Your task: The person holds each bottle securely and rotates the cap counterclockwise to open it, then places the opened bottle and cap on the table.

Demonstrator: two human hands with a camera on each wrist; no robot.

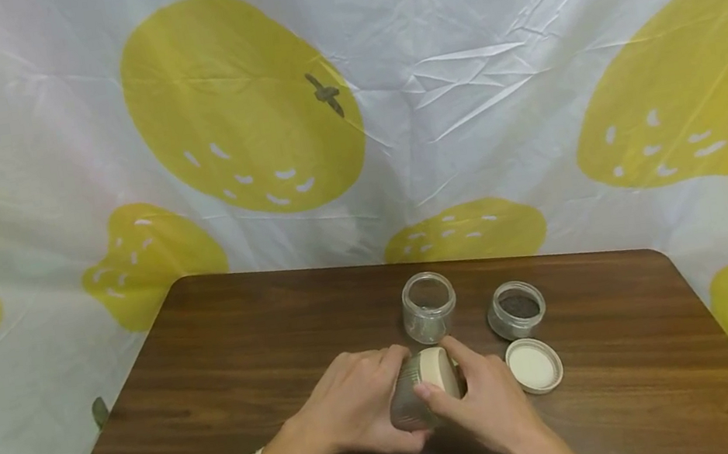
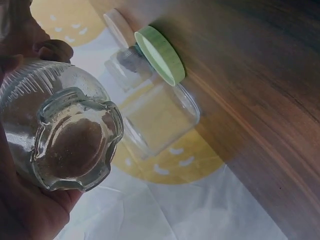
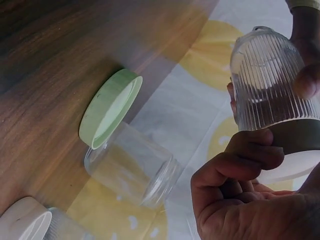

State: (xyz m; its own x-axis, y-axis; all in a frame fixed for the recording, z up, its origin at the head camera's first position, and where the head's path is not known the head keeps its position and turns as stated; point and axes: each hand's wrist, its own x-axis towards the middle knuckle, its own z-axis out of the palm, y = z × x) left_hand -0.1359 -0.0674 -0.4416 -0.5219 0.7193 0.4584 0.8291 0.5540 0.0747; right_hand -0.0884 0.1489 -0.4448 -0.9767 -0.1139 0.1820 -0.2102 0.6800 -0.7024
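Observation:
A ribbed clear glass jar (image 1: 406, 403) is held tilted above the table, a cream lid (image 1: 433, 368) on its mouth. My left hand (image 1: 355, 401) grips the jar's body; its scalloped glass base (image 2: 75, 145) faces the left wrist camera. Around the lid curl the fingers and thumb of my right hand (image 1: 491, 396). Just beyond the hands stands an open clear jar (image 1: 429, 307). A green lid (image 3: 111, 109) lies beside that jar in both wrist views; the hands hide it in the head view.
Right of the clear jar stands a small open glass jar (image 1: 516, 310) with dark contents. A cream lid (image 1: 533, 365) lies upturned in front of it. The brown wooden table (image 1: 234, 348) meets a lemon-patterned cloth (image 1: 447, 26) at the back and sides.

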